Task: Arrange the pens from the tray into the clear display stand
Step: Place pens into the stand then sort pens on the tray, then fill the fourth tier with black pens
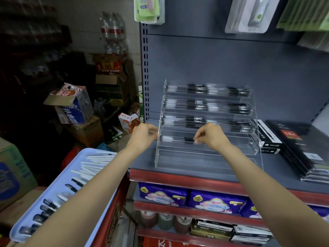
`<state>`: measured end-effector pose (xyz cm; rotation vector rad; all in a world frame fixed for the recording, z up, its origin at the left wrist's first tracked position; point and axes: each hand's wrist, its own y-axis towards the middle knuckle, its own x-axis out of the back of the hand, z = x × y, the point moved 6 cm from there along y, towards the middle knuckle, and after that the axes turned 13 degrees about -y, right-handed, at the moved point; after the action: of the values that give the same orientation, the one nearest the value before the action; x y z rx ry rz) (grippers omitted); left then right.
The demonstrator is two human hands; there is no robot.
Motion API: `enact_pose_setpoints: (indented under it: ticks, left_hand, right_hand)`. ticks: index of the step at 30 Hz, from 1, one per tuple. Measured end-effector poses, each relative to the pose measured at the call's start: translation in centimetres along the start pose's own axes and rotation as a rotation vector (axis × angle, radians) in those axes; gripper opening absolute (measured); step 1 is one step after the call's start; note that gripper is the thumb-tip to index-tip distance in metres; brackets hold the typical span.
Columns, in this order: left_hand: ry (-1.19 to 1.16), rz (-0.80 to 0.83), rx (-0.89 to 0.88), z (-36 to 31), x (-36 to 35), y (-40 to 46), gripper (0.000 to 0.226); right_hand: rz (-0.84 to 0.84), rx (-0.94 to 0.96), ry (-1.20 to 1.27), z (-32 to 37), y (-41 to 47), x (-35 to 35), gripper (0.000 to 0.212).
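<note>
Pens (206, 106) fill the three far tiers of the clear display stand (252, 150) on the grey shelf (277, 177). One pen (178, 139) lies across the fourth tier's left half, held at both ends: left hand (142, 138) pinches the tip end at the stand's left wall, right hand (210, 135) pinches the black cap end. Blue tray (53, 189), near left, holds more pens, partly hidden by the left forearm.

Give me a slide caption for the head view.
Both hands lay a pen into the clear stand's fourth tier.
</note>
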<state>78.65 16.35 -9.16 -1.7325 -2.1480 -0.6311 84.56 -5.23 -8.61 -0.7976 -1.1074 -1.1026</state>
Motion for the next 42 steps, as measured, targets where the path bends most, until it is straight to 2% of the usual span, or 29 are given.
enact_pose_setpoints:
  ticks: [4,8,11,15,19,22,24,29,35,38,41,42]
  left_hand:
    - [-0.017,-0.006,-0.055,-0.4,0.6,-0.7,0.029]
    - [-0.056,-0.040,-0.097,-0.1,2.7,-2.1,0.024]
    - [-0.039,-0.065,-0.118,1.6,5.6,-3.7,0.021]
    - [0.036,-0.071,-0.053,6.6,10.4,-5.8,0.021]
    - [0.086,-0.052,0.051,13.9,15.7,-7.4,0.021]
    - [0.139,0.005,0.100,19.6,19.2,-8.3,0.021]
    - [0.198,0.088,0.128,23.4,20.6,-8.6,0.023]
    - [0.352,0.324,0.149,30.6,20.9,-9.1,0.028]
    - [0.423,0.557,0.059,34.5,19.1,-8.9,0.048]
    - [0.461,0.598,0.009,35.0,18.7,-8.7,0.049]
    - [0.449,0.552,-0.010,35.4,18.6,-8.5,0.043]
    - [0.406,0.526,0.007,35.5,18.6,-8.4,0.040]
  right_hand:
    - [0.018,0.027,0.069,1.1,-0.2,0.3,0.009]
    - [-0.135,0.095,0.224,4.7,-1.5,0.2,0.011]
    - [-0.164,0.165,0.287,9.6,-2.8,-0.9,0.015]
    - [-0.114,0.242,0.336,16.8,-3.9,-4.6,0.017]
    - [0.018,0.246,0.337,23.4,-4.1,-11.2,0.018]
    - [0.191,0.200,0.309,27.6,-4.3,-17.2,0.023]
    - [0.249,0.144,0.295,29.6,-4.3,-21.1,0.025]
    - [0.329,0.008,0.138,32.8,-4.1,-28.5,0.034]
    - [0.375,-0.091,-0.145,33.0,-3.8,-32.8,0.041]
    - [0.394,-0.119,-0.204,32.8,-3.4,-33.3,0.036]
    - [0.438,-0.175,-0.225,32.5,-3.1,-34.1,0.011]
    - [0.442,-0.199,-0.217,32.3,-2.9,-34.2,0.022]
